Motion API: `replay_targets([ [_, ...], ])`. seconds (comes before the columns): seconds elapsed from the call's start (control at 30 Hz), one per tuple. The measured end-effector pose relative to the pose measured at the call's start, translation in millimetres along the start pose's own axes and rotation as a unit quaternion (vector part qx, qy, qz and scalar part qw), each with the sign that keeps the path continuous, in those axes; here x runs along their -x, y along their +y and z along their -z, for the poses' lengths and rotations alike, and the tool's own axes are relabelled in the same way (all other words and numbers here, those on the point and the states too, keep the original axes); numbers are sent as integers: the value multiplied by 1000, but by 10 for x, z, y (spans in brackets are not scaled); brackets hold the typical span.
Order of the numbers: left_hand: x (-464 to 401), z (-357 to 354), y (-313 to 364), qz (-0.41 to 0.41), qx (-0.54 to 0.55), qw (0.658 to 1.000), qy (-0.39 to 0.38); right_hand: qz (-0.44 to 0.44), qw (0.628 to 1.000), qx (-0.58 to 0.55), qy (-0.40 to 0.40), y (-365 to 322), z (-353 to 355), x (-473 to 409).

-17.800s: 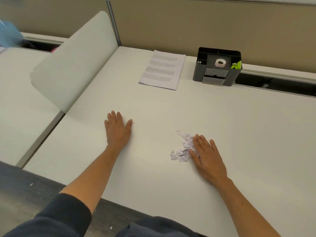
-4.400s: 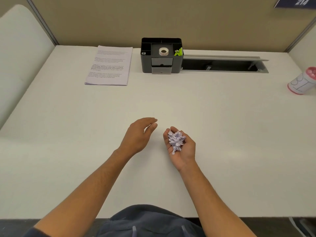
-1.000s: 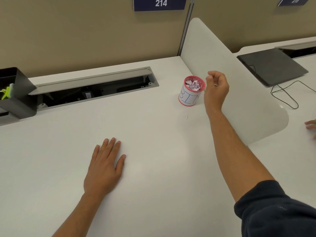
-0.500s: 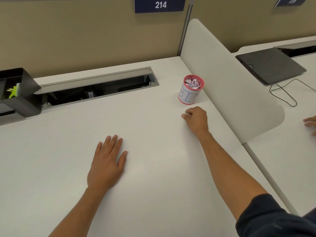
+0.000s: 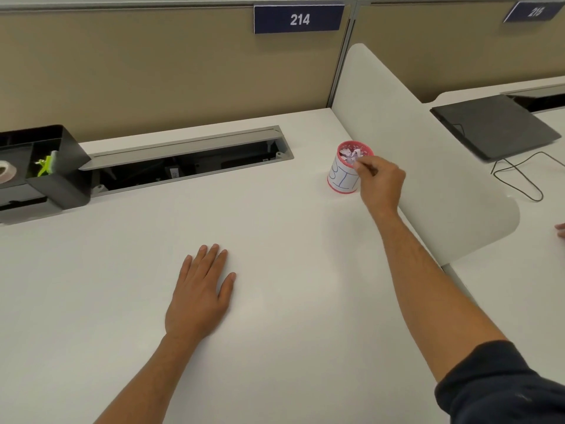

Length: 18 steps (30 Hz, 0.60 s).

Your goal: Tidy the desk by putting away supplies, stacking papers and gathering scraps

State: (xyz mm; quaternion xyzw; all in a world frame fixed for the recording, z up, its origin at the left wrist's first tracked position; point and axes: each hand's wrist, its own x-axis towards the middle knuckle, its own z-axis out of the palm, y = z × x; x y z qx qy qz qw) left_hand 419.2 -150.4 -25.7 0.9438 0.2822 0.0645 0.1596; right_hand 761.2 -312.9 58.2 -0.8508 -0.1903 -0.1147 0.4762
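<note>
Since half a second ago our right hand [image 5: 380, 185] has lifted from the desk [image 5: 275, 240] to the pink-rimmed cup [image 5: 344, 175] of paper scraps [image 5: 351, 156] beside the divider [image 5: 428, 166], fingertips pinched over its rim; whether they grip a scrap we cannot tell. Our left hand [image 5: 200, 296] lies flat, fingers together, mid-desk.

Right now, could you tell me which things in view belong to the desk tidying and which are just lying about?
Part of the job:
pink-rimmed cup
paper scraps in it
right hand, fingertips pinched at the cup's rim
left hand, flat on the desk
black desk organiser with tape roll

Just lying about:
closed laptop and its cable
open cable tray
214 sign
</note>
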Motion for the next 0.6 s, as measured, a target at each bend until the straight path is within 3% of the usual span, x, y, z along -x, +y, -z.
replay_targets([
  [0.17, 1, -1, -1, -3, 0, 1000, 0, 4, 1000, 23, 12, -85, -17, -286],
  [0.33, 6, 20, -6, -3, 4, 1000, -7, 23, 996, 80, -24, -115, -15, -372],
  [0.6, -6, 46, -15, -5, 33, 999, -23, -16, 999, 40, 23, -228, 176, -59],
])
